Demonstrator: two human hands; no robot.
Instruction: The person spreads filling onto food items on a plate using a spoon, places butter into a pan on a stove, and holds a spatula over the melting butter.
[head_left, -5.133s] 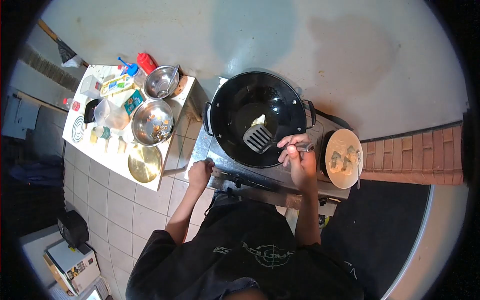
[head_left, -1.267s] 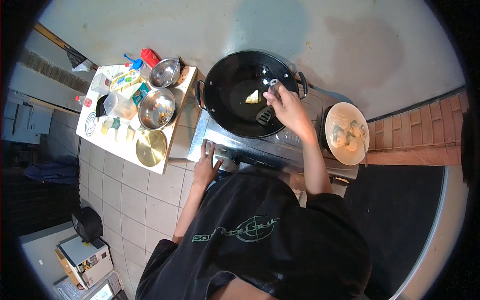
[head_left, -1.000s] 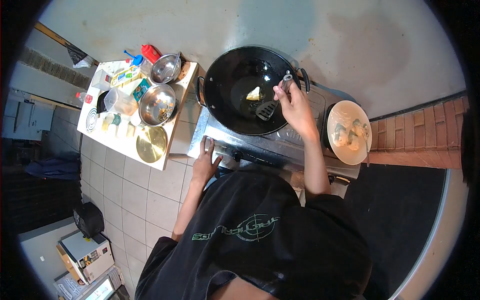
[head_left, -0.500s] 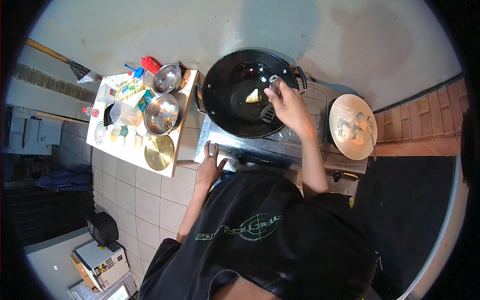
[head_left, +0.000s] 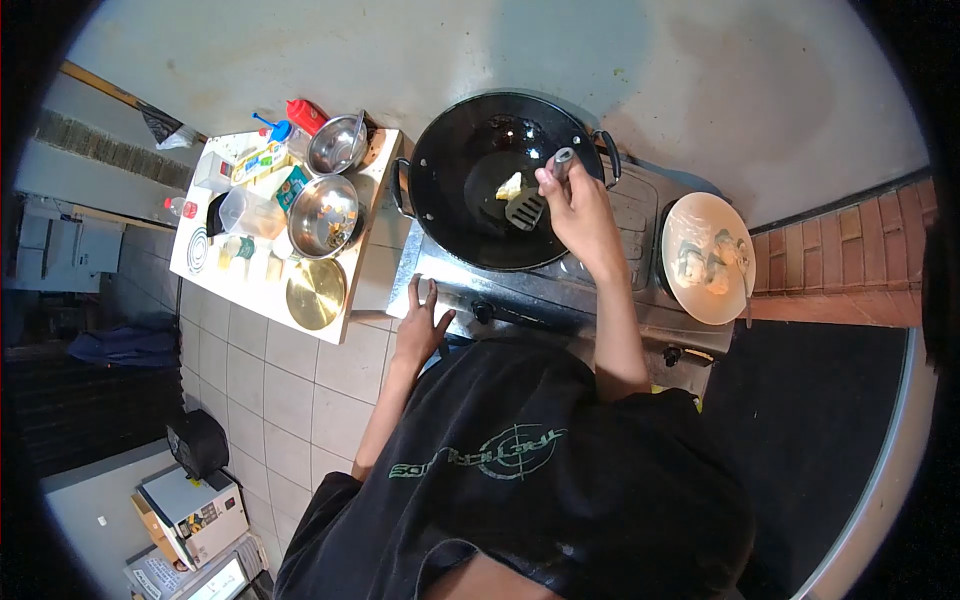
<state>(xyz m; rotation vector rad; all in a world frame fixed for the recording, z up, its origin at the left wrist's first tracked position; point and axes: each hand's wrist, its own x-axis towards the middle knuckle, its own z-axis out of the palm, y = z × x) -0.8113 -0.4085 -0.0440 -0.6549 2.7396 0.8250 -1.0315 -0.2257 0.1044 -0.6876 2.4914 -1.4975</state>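
A slotted spatula (head_left: 525, 210) is gripped by its handle in my right hand (head_left: 578, 212), over the right part of a black wok (head_left: 460, 225). Its slotted head lies low in the wok, close beside a small pale yellow-white piece of food (head_left: 510, 187); I cannot tell whether they touch. Dark, shiny liquid covers the wok's bottom. My left hand (head_left: 424, 325) rests with fingers apart on the front left edge of the metal stove (head_left: 540, 292), holding nothing.
Right of the wok, a cream plate (head_left: 690, 215) bears several food pieces. On the left stand a light table (head_left: 255, 297), two steel bowls (head_left: 322, 215), a gold lid (head_left: 316, 294), a red bottle (head_left: 306, 116) and a clear container (head_left: 252, 213). Stove knobs (head_left: 482, 312) face me.
The spatula's head has moved left and up in the wok, nearer the food piece, and turned more face-on to view. My left hand stays on the stove edge.
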